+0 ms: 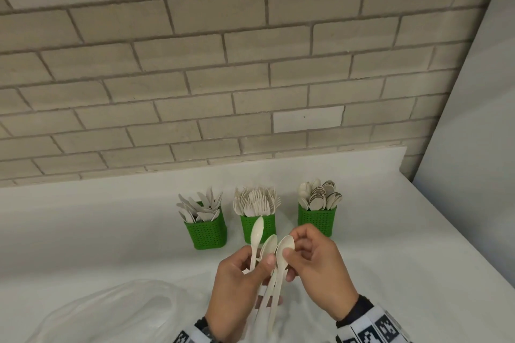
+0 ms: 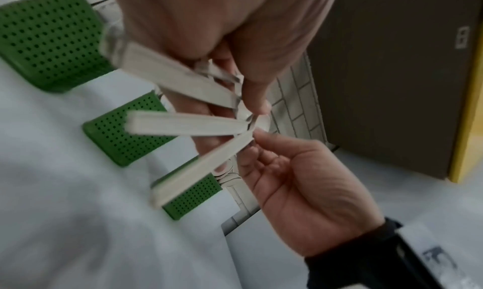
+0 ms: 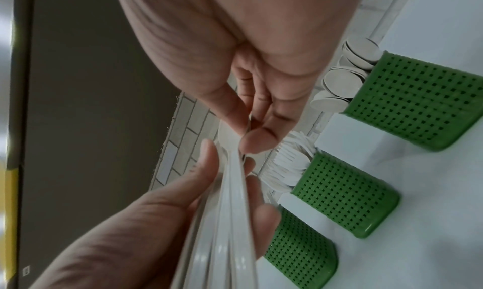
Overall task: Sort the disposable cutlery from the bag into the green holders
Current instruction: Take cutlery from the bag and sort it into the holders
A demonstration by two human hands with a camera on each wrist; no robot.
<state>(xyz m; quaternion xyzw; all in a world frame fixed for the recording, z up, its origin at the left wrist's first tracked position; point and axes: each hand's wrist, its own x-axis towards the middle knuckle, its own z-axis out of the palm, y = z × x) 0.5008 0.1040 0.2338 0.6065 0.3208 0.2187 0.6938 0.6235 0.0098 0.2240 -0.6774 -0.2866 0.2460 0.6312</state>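
Near edge: bag [image 1: 111, 312] slumped on counter [image 1: 83, 231], contents unreadable. Mid: left hand [image 1: 239, 281] gripping fanned spoons [image 1: 267, 259], right hand [image 1: 320, 264] pinching one bowl, none dropped yet. Far: knife holder [image 1: 207, 234], fork holder [image 1: 257, 227], spoon holder [image 1: 317, 221] already well stocked; sorting looks late-stage.

Soft, even indoor light, faint shadows; head view sharp, brick lines bowing at frame edges; both wrist views blurred, nearest foreground out of focus.
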